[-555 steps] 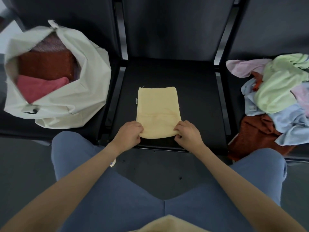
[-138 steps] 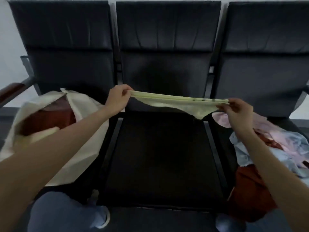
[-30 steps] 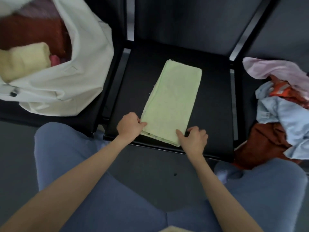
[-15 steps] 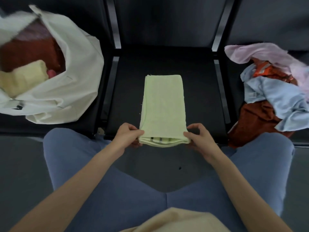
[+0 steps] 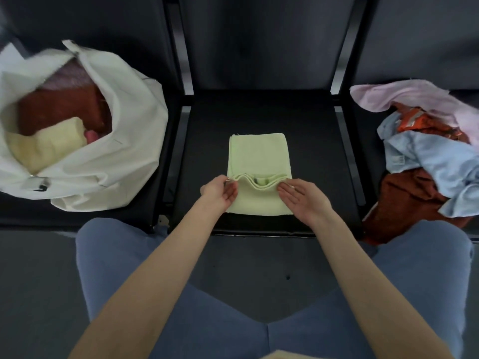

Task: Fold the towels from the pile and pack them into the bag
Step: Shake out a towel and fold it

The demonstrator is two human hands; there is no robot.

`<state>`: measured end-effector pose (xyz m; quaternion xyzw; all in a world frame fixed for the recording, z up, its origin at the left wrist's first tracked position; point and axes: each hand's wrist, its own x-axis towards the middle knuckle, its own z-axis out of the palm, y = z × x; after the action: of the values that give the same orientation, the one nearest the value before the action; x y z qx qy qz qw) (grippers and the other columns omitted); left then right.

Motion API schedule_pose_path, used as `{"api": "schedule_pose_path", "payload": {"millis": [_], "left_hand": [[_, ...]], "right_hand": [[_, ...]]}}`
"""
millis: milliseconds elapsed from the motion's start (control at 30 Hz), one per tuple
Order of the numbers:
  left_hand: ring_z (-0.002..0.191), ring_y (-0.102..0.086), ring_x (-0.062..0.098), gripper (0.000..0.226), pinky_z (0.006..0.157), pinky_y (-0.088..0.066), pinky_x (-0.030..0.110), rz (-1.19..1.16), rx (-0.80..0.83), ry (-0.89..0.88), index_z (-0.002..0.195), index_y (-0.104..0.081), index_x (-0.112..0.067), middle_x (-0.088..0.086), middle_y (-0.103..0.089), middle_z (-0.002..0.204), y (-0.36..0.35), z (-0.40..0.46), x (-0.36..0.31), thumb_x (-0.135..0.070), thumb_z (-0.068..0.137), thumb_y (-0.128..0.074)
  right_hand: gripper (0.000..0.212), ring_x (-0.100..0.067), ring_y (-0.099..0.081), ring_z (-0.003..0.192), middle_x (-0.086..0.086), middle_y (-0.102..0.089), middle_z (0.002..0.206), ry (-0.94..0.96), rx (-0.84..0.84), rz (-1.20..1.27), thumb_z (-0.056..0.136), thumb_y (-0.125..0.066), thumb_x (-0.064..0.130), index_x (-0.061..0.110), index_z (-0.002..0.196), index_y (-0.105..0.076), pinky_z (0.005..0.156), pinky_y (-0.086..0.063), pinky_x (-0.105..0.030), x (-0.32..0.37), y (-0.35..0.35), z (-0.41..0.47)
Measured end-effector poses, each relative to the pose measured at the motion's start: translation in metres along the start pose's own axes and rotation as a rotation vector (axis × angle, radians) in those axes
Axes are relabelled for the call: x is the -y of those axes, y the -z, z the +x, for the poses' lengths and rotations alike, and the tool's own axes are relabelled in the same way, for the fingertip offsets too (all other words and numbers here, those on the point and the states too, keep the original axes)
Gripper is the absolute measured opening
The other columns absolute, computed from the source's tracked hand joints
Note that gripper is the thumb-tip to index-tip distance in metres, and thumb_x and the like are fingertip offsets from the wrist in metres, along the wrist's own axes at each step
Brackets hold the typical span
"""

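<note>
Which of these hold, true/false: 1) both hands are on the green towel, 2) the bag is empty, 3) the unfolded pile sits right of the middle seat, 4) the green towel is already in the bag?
1) True: the left hand and right hand each pinch the raised edge of the green towel.
2) False: the bag already holds a yellow towel and a rust one.
3) True: the pile lies there.
4) False: it lies on the middle seat, mid-fold.

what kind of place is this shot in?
Probably a waiting area or lobby, not a home: a row of linked black padded seats with metal dividers serves as the worktable, over a plain dark grey floor. Nothing else identifies it.
</note>
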<state>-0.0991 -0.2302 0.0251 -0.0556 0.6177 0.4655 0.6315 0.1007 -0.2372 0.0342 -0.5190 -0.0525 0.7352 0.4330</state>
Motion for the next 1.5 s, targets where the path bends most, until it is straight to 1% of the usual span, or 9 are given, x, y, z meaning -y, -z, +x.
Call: {"api": "schedule_pose_path", "payload": {"millis": [167,333,500,700,833,1033,1233,1367,1500], "left_hand": [[0.092,-0.068,0.027,0.029,0.077,-0.059,0.033,0.217,0.073,-0.287,0.12,-0.048,-0.012,0.018,-0.065,0.106,0.005,0.0,0.012,-0.011,0.093,-0.059],[0.098,-0.063,0.011,0.017,0.089,-0.049,0.02,1.204,0.224,-0.9,0.104,-0.069,-0.014,-0.003,-0.068,0.105,0.038,0.01,0.018,-0.015,0.088,-0.065],[0.126,-0.047,0.017,0.042,0.103,-0.033,0.02,1.782,0.367,-1.116,0.127,-0.059,-0.008,0.0,-0.054,0.135,0.053,0.017,0.018,-0.014,0.086,-0.065],[0.1,-0.056,0.022,0.024,0.086,-0.048,0.034,1.997,0.288,-1.21,0.098,-0.069,-0.004,0.004,-0.064,0.104,0.039,0.013,0.019,-0.005,0.079,-0.056],[0.089,-0.057,0.019,0.024,0.078,-0.05,0.036,1.92,0.28,-1.036,0.09,-0.069,-0.008,0.001,-0.065,0.094,0.041,0.0,0.022,-0.022,0.073,-0.062],[0.074,-0.054,0.002,0.021,0.068,-0.043,0.02,1.553,0.476,-0.798,0.084,-0.068,-0.018,-0.013,-0.062,0.081,0.058,-0.027,0.016,-0.03,0.067,-0.07],[0.065,-0.051,0.004,0.011,0.062,-0.04,0.022,1.136,0.427,-0.77,0.075,-0.064,-0.031,-0.015,-0.058,0.069,0.051,-0.017,-0.009,-0.038,0.07,-0.057],[0.073,-0.058,0.006,0.012,0.063,-0.045,0.023,0.983,0.241,-0.734,0.094,-0.063,-0.023,-0.009,-0.062,0.082,0.035,0.002,-0.018,-0.013,0.089,-0.062],[0.096,-0.061,0.015,0.023,0.075,-0.051,0.029,0.862,0.152,-0.648,0.115,-0.056,-0.019,0.0,-0.063,0.105,0.022,0.02,-0.019,-0.02,0.093,-0.062]], "right_hand": [[0.069,-0.017,-0.054,0.114,-0.005,-0.054,0.124,0.329,-0.044,-0.724,0.083,-0.07,0.007,0.013,0.141,-0.033,0.097,-0.046,-0.031,-0.011,0.006,0.006],[0.052,-0.021,-0.042,0.13,-0.005,-0.048,0.136,0.682,0.134,-1.599,0.084,-0.06,0.002,0.008,0.133,-0.046,0.108,-0.033,-0.029,-0.013,0.026,0.009],[0.071,-0.02,-0.019,0.146,-0.005,-0.024,0.157,0.774,0.167,-2.052,0.084,-0.05,-0.003,0.006,0.15,-0.025,0.117,-0.013,-0.029,-0.016,0.039,0.024],[0.062,-0.029,-0.056,0.123,-0.012,-0.06,0.13,1.013,0.103,-2.048,0.065,-0.071,-0.005,0.001,0.126,-0.059,0.098,-0.046,-0.04,-0.026,0.048,0.028],[0.035,-0.024,-0.058,0.112,-0.003,-0.064,0.12,0.927,0.216,-2.085,0.082,-0.051,0.009,0.009,0.115,-0.063,0.099,-0.042,-0.034,-0.015,0.051,0.019],[0.008,-0.013,-0.053,0.059,-0.005,-0.063,0.071,0.622,0.325,-1.678,0.084,-0.057,0.016,0.011,0.083,-0.064,0.057,-0.043,-0.031,0.006,0.054,-0.014],[0.009,-0.023,-0.063,0.083,-0.008,-0.066,0.089,0.641,0.201,-1.215,0.09,-0.06,0.017,0.011,0.097,-0.064,0.072,-0.051,-0.037,0.018,0.027,0.001],[0.018,-0.023,-0.064,0.093,-0.007,-0.066,0.097,0.604,0.08,-1.077,0.093,-0.058,0.024,0.011,0.105,-0.063,0.076,-0.05,-0.032,0.015,0.004,0.028],[0.038,-0.019,-0.058,0.113,-0.006,-0.062,0.119,0.608,-0.1,-1.005,0.096,-0.055,0.029,0.007,0.127,-0.056,0.089,-0.045,-0.024,0.008,-0.009,0.05]]}}
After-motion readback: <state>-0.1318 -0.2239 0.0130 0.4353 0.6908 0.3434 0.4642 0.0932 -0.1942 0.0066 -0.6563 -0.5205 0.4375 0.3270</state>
